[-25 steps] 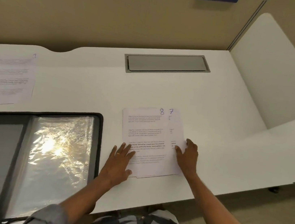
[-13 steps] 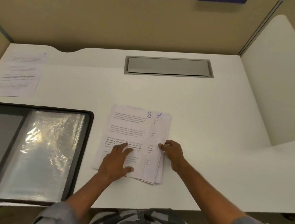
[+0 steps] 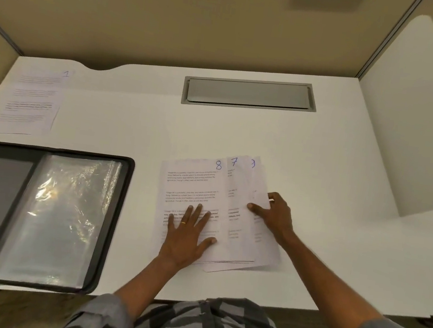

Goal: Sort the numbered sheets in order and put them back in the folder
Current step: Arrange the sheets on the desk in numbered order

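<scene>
Fanned sheets (image 3: 201, 186), long axis pointing away from the person, lie under both hands. Left hand (image 3: 186, 232) presses flat, fingers spread; right hand (image 3: 274, 216) pinches the fan's right edge. Open folder (image 3: 125, 167) lies beyond the left fingers, leftward.

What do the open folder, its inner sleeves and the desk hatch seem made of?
Folder: matte black fabric or faux leather, apparently; zipped, rounded edge. Sleeves: clear glossy plastic, crinkled with glare. Hatch: grey metal, possibly painted plastic; dull even sheen.
</scene>
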A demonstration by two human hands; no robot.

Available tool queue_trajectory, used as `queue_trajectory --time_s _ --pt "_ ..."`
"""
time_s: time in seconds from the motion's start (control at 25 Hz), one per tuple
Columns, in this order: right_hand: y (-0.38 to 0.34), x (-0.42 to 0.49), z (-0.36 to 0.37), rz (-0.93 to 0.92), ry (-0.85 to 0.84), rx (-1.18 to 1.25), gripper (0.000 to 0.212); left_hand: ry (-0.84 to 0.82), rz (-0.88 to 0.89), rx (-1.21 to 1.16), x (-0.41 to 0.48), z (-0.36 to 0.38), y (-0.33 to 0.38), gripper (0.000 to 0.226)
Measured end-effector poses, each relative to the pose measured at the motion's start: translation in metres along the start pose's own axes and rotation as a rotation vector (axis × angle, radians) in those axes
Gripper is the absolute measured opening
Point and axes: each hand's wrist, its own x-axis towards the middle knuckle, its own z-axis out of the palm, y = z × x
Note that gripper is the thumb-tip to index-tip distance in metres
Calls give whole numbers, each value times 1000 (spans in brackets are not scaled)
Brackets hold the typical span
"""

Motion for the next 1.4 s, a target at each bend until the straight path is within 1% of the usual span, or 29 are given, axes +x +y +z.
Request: queue_trajectory --time_s 0.12,0.16,0.24,0.28,0.32,0.4,0.48,0.6,0.68,0.72,0.76,0.8,0.84,0.88,0.96,1.0,1.08,1.16,1.24,1.28,1.32,1.4 --pt "17 6 -28 -1 67 -143 55 -26 -34 65 -7 12 -10 89" --pt "22 6 -32 -40 119 -177 56 -33 -44 76 -9 16 -13 87" --pt "33 7 -30 -184 218 -227 54 -21 -46 79 -11 21 -18 84" --pt "33 6 -25 -232 225 -218 50 -6 -39 78 -12 23 -20 84" --pt "30 4 -18 -232 189 -175 45 13 -31 80 -13 23 -21 85" --pt "18 -1 -4 -152 82 -75 39 36 -17 100 -12 26 -26 85" --pt "9 -3 6 -34 19 36 41 23 -14 107 -10 28 -29 86" --pt "5 6 5 110 -15 222 46 19 -5 89 -7 29 -32 86" --pt "8 16 -1 144 -55 212 43 40 23 81 -7 33 -36 85" --pt "6 19 -4 156 -91 208 38 57 36 65 -7 34 -38 85" --pt "4 20 -5 168 -126 217 30 67 45 47 -7 34 -40 85" --pt "2 20 -7 171 -173 227 15 65 47 33 -7 34 -40 86" --pt "1 19 -7 164 -204 219 9 59 47 25 -7 32 -39 87" --pt "2 21 -7 148 -216 203 17 55 45 21 -8 30 -38 88" --pt "5 22 -6 125 -188 169 17 53 15 3 -9 24 -32 89" --pt "6 21 -7 116 -167 164 19 63 -6 -15 -10 21 -27 87" --pt "10 20 -8 108 -126 142 32 119 -8 -43 -10 13 -13 77" --pt "14 18 -10 88 -70 94 48 105 54 -52 -6 10 2 65" --pt "22 19 -13 69 8 32 61 69 148 -2 0 13 15 59" --pt "25 19 -16 71 18 18 62 62 186 48 3 16 20 59" --pt "28 20 -19 74 7 30 57 53 205 95 5 21 23 60" --pt "29 17 -26 82 -69 123 45 55 197 158 6 31 24 61"
